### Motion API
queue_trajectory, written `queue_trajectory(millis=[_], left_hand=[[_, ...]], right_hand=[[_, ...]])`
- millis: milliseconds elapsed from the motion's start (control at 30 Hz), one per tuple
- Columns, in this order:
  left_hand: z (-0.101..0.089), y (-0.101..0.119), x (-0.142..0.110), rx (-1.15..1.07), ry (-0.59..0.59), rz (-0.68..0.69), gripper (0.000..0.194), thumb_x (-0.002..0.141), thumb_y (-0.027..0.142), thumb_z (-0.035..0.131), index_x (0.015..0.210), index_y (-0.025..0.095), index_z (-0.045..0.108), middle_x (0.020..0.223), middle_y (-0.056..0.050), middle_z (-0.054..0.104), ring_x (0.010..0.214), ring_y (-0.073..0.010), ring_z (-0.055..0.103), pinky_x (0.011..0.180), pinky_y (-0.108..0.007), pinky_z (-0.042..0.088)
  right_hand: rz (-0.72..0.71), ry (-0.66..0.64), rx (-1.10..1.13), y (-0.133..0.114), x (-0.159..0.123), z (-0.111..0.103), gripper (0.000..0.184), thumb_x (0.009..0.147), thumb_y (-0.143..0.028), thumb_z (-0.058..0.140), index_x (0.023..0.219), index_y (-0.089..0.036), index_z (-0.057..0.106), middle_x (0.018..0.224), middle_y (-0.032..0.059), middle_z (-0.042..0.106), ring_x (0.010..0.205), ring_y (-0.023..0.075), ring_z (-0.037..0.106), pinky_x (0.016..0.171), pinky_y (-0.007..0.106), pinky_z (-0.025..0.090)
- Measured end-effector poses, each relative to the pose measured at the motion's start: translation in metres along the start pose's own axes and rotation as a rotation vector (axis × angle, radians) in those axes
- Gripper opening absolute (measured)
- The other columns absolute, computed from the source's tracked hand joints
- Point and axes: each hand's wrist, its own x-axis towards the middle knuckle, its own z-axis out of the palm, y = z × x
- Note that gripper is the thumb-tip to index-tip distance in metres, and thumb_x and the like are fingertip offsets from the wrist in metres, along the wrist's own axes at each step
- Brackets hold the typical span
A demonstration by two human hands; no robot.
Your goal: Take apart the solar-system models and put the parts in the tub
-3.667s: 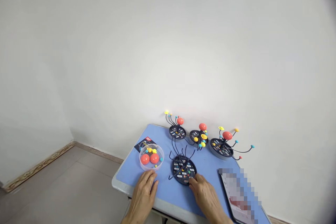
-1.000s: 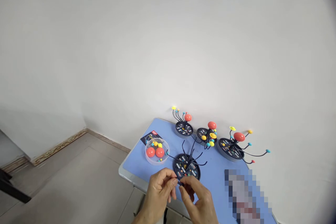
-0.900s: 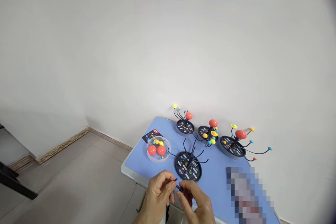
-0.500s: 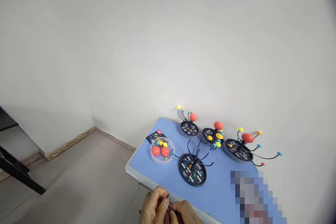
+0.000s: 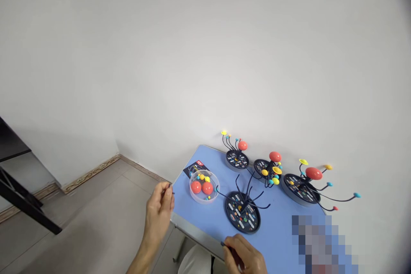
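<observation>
My left hand [image 5: 160, 205] is raised left of the table, its thumb and fingers pinched on a small dark piece [image 5: 170, 186]. At the table's front edge, my right hand [image 5: 245, 256] pinches another small dark piece [image 5: 222, 244]; the rest of it is hidden by the fingers. Beyond the right hand stands a solar system model [image 5: 242, 218] with a round dark base and several bent black arms, one tipped with a blue ball. To its left is a clear round tub [image 5: 205, 201] holding red balls [image 5: 207, 187] and smaller yellow, orange and blue ones.
Three models with coloured balls stand along the wall: one at the back [image 5: 237, 159], one in the middle [image 5: 261, 166] and one at the right [image 5: 302, 190]. A dark printed card [image 5: 192, 168] lies behind the tub. A pixelated patch covers the blue table's [image 5: 199, 218] right side.
My hands were together at the table edge and have come apart. The left moved up and left, the right slightly right. The view has shifted a little.
</observation>
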Motion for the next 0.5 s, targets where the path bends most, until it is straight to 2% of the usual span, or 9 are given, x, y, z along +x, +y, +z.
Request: queue_trajectory(millis=[67, 200, 367, 500], left_hand=[[0.002, 0.004, 0.019, 0.067, -0.129, 0.062, 0.03, 0.087, 0.049, 0.055, 0.083, 0.021, 0.06, 0.061, 0.005, 0.052, 0.054, -0.0115, 0.049, 0.05, -0.02, 0.041], [0.027, -0.007, 0.032, 0.328, -0.31, 0.296, 0.025, 0.09, 0.034, 0.05, 0.079, 0.022, 0.069, 0.075, -0.002, 0.065, 0.069, -0.016, 0.059, 0.067, -0.026, 0.048], [0.044, -0.036, 0.036, 0.617, -0.335, 0.442, 0.034, 0.093, 0.022, 0.037, 0.085, 0.024, 0.071, 0.08, -0.004, 0.066, 0.069, -0.0176, 0.063, 0.064, -0.027, 0.049], [0.046, -0.048, 0.04, 0.751, -0.342, 0.473, 0.038, 0.092, 0.018, 0.033, 0.082, 0.023, 0.069, 0.081, -0.006, 0.067, 0.071, -0.0193, 0.065, 0.063, -0.027, 0.049]], right_hand=[[0.003, -0.024, -0.001, -0.003, 0.016, -0.004, 0.023, 0.096, -0.031, 0.048, 0.085, -0.022, 0.067, 0.069, 0.0015, 0.061, 0.053, 0.0121, 0.054, 0.05, 0.022, 0.043], [0.01, 0.01, -0.148, -0.008, 0.063, 0.005, 0.024, 0.096, -0.026, 0.045, 0.094, -0.022, 0.069, 0.084, 0.0049, 0.065, 0.065, 0.0139, 0.061, 0.06, 0.023, 0.046], [0.027, -0.113, -0.538, -0.002, 0.097, 0.036, 0.026, 0.093, -0.012, 0.044, 0.094, -0.021, 0.068, 0.081, 0.0043, 0.065, 0.064, 0.0153, 0.062, 0.055, 0.023, 0.038], [-0.017, -0.127, -0.67, 0.004, 0.101, 0.056, 0.025, 0.091, -0.006, 0.043, 0.095, -0.019, 0.064, 0.082, 0.0061, 0.067, 0.072, 0.0192, 0.064, 0.058, 0.026, 0.041]])
